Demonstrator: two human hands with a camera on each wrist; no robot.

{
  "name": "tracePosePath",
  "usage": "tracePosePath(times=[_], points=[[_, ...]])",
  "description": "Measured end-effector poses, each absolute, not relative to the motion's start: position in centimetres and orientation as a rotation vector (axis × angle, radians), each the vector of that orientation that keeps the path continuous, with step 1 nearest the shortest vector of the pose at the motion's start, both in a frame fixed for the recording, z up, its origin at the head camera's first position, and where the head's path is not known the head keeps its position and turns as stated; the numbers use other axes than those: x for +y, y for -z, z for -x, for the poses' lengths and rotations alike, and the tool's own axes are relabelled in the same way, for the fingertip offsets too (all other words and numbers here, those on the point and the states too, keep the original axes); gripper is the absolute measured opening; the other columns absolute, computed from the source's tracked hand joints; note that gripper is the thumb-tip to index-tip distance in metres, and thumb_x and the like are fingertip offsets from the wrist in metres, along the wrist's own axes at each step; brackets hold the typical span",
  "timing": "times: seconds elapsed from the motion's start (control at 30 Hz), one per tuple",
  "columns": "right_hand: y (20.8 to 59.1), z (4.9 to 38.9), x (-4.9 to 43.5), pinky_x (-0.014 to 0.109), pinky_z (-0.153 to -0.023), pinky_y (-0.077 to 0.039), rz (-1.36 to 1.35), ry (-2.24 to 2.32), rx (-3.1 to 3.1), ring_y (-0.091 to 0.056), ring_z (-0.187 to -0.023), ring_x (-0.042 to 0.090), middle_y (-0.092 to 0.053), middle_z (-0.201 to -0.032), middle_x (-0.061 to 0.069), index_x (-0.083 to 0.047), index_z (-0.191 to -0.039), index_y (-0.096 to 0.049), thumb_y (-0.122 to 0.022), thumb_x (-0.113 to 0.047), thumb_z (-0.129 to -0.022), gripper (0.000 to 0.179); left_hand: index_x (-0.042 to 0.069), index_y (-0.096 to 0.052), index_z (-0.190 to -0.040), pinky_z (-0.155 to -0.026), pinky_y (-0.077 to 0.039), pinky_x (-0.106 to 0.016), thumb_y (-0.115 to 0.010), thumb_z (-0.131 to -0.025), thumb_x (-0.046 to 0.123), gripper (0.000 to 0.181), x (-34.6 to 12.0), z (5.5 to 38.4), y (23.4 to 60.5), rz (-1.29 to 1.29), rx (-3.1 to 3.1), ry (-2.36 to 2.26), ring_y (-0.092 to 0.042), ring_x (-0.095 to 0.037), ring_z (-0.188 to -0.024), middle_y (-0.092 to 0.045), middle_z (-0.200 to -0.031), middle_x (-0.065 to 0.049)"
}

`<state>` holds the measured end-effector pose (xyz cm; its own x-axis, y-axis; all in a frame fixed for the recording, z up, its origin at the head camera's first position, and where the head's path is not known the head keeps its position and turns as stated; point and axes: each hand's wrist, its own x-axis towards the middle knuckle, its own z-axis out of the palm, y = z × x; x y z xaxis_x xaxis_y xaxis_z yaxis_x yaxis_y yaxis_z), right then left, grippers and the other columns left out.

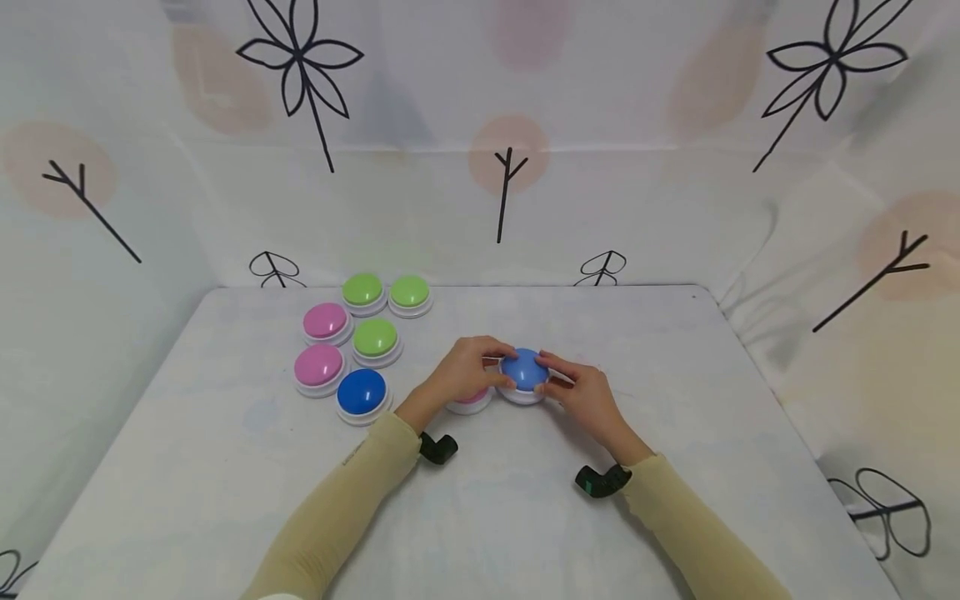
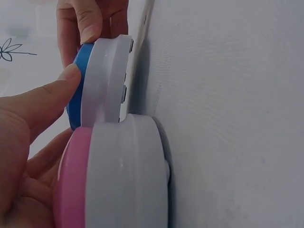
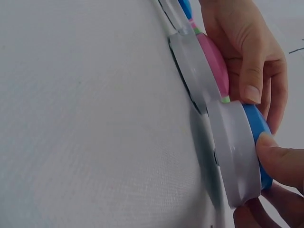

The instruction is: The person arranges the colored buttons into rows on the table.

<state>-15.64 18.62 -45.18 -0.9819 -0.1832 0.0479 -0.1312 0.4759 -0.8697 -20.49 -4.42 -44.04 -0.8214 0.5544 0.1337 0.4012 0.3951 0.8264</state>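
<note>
Between the two hands is a push button with a light blue dome (image 1: 525, 369) and a white base. The left hand (image 1: 474, 367) pinches its left side with thumb and fingers. From the right, the right hand (image 1: 588, 400) grips it too, thumb on the dome's near edge. In the left wrist view small feet show under the white base (image 2: 107, 78), which appears slightly off the table. Just left of it sits a pink push button (image 1: 471, 406), partly hidden under the left hand; its white side (image 3: 194, 66) shows in the right wrist view.
On the white table (image 1: 510, 517), a darker blue button (image 1: 362, 392), two pink buttons (image 1: 318, 367) and three green buttons (image 1: 376, 337) are grouped to the left. A patterned white cloth (image 1: 420, 208) stands behind the table's far edge. Dark wrist devices (image 1: 602, 481) sit at both cuffs.
</note>
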Motion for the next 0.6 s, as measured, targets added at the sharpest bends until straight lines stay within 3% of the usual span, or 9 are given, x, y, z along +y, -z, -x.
tracePosePath(times=[0.27,0.6], points=[[45.36,15.20,18.60,0.035,-0.095,-0.050,0.293,1.534,2.651,-0.053,-0.129,0.030,-0.055,-0.143,0.010,-0.003,-0.131,-0.065,-0.079,-0.007,-0.085,0.048,0.013,-0.071,-0.119,-0.096,-0.051,-0.029,-0.084,-0.082,0.019,0.040,-4.49,20.46,43.93,-0.872,2.557,-1.192,-0.062,-0.020,-0.115,-0.065,-0.126,-0.002],[45.42,14.95,18.61,0.037,-0.093,-0.052,0.358,1.506,2.681,-0.059,-0.123,0.032,-0.057,-0.141,0.011,-0.004,-0.128,-0.068,-0.080,-0.009,-0.084,0.046,0.014,-0.071,-0.121,-0.103,-0.045,-0.033,-0.083,-0.083,0.027,0.042,-4.71,20.54,43.58,-0.935,2.612,-0.995,-0.059,-0.016,-0.119,-0.067,-0.126,-0.001]])
